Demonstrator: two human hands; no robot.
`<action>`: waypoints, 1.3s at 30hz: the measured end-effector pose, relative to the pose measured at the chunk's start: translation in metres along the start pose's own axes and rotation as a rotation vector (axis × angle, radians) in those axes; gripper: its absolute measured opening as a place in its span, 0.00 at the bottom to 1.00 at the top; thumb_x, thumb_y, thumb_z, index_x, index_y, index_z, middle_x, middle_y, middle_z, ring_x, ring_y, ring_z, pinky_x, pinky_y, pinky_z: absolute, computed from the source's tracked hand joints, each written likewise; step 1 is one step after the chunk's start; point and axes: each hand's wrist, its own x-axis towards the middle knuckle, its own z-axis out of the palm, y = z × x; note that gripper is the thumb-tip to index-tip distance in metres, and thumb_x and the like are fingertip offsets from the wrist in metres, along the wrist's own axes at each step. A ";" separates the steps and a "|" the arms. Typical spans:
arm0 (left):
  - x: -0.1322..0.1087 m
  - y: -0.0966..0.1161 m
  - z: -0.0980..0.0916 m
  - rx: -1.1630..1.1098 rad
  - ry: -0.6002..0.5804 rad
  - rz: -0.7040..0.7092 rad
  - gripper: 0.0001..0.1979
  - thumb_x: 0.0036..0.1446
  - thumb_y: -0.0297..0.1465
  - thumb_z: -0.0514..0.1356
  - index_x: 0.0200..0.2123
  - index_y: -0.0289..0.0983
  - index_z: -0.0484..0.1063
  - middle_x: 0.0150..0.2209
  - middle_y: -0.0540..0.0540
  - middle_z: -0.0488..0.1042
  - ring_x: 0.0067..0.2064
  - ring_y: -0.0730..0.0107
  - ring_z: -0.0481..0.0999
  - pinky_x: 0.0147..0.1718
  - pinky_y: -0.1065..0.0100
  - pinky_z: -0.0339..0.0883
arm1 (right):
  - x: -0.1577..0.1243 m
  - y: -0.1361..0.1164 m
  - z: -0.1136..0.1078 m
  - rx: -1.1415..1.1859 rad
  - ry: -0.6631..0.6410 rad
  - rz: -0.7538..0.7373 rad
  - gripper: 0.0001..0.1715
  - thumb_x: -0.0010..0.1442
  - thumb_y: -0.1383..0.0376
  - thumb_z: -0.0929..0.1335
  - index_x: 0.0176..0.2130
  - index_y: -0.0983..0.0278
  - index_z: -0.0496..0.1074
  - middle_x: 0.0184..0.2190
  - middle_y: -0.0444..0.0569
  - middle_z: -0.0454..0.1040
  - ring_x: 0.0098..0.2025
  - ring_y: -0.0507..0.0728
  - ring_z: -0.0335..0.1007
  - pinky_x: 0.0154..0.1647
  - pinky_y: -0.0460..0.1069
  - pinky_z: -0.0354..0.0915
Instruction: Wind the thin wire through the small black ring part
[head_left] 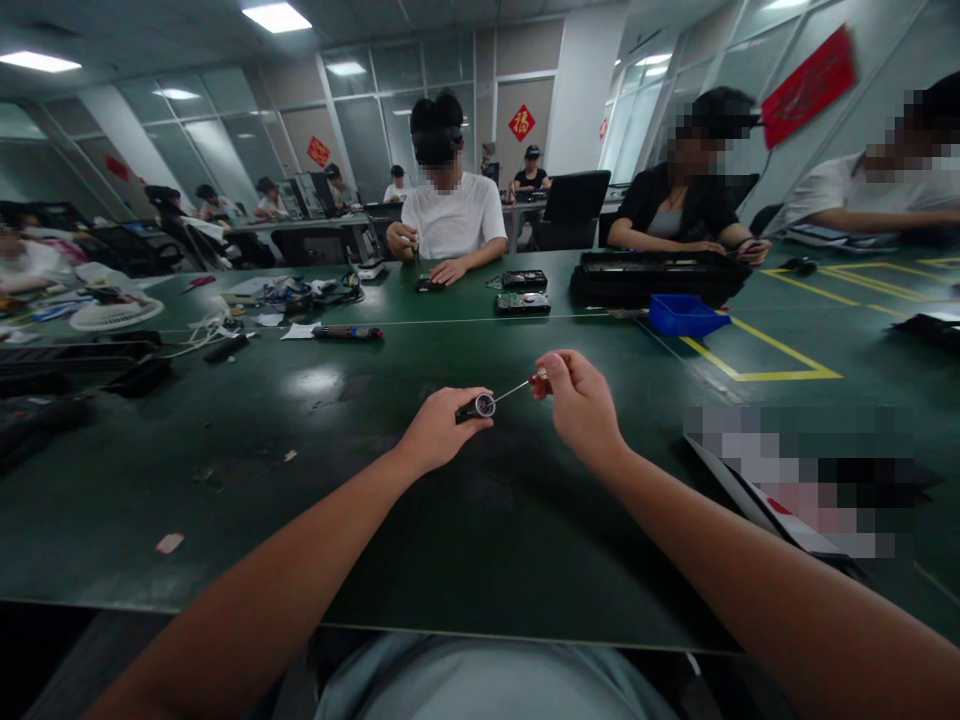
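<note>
Over the middle of the green table [300, 520], my left hand [442, 428] is closed around a small black cylindrical part [484, 406] whose round, silvery end faces right. My right hand [581, 405] pinches the reddish handle of a thin screwdriver [513, 391]. Its metal shaft slants down to the left, and the tip meets the round end of the part. Whether the tip sits inside a screw is too small to tell.
A blue tray [686, 315] and a long black casing [660, 278] lie back right; circuit-board devices [522, 302] lie ahead. A dark tool [349, 333] and cables are back left. A booklet [787, 490] lies right. People sit across the table.
</note>
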 end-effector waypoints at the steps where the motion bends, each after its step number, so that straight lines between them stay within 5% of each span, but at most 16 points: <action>1: 0.000 0.000 0.000 0.004 0.000 0.003 0.19 0.59 0.33 0.65 0.54 0.43 0.74 0.52 0.46 0.77 0.53 0.57 0.73 0.54 0.55 0.65 | -0.001 -0.001 0.000 -0.032 -0.002 -0.021 0.15 0.67 0.55 0.62 0.37 0.61 0.69 0.28 0.47 0.74 0.29 0.54 0.71 0.32 0.52 0.66; 7: 0.000 -0.001 0.001 0.021 0.005 0.027 0.18 0.58 0.33 0.66 0.52 0.43 0.75 0.51 0.46 0.77 0.52 0.58 0.74 0.54 0.56 0.64 | -0.004 -0.004 -0.001 -0.133 -0.018 -0.090 0.16 0.67 0.54 0.61 0.37 0.61 0.70 0.27 0.46 0.76 0.29 0.54 0.72 0.32 0.50 0.64; 14: 0.000 -0.001 0.000 0.030 0.011 0.008 0.19 0.58 0.33 0.66 0.53 0.42 0.74 0.49 0.46 0.78 0.50 0.58 0.74 0.51 0.56 0.66 | -0.003 -0.006 -0.007 -0.379 0.030 -0.179 0.26 0.60 0.49 0.69 0.20 0.60 0.62 0.15 0.40 0.62 0.19 0.50 0.57 0.23 0.48 0.51; 22: 0.000 -0.002 0.000 0.035 0.020 0.018 0.18 0.59 0.33 0.65 0.53 0.43 0.74 0.49 0.47 0.78 0.48 0.59 0.74 0.50 0.57 0.66 | -0.008 -0.007 -0.008 -0.346 -0.160 -0.349 0.09 0.66 0.61 0.64 0.39 0.62 0.72 0.30 0.48 0.77 0.32 0.56 0.74 0.34 0.50 0.64; 31: 0.000 -0.001 -0.001 0.028 0.019 0.012 0.19 0.58 0.33 0.66 0.53 0.43 0.74 0.47 0.47 0.78 0.47 0.60 0.74 0.50 0.58 0.66 | -0.008 -0.012 -0.007 -0.426 -0.181 -0.282 0.19 0.68 0.54 0.61 0.34 0.62 0.74 0.22 0.45 0.73 0.24 0.54 0.68 0.27 0.49 0.58; 36: 0.000 -0.004 0.001 0.033 0.026 0.005 0.19 0.58 0.33 0.66 0.53 0.44 0.75 0.47 0.47 0.78 0.47 0.59 0.74 0.50 0.57 0.66 | -0.010 -0.013 -0.006 -0.412 -0.190 -0.336 0.13 0.67 0.62 0.61 0.45 0.64 0.72 0.27 0.46 0.76 0.26 0.54 0.69 0.30 0.49 0.59; 39: 0.000 -0.006 0.002 0.036 0.024 0.002 0.19 0.59 0.33 0.66 0.53 0.44 0.74 0.48 0.47 0.78 0.49 0.59 0.74 0.50 0.57 0.66 | -0.012 -0.014 -0.007 -0.407 -0.220 -0.347 0.13 0.68 0.62 0.60 0.44 0.63 0.72 0.28 0.47 0.75 0.28 0.54 0.70 0.31 0.50 0.59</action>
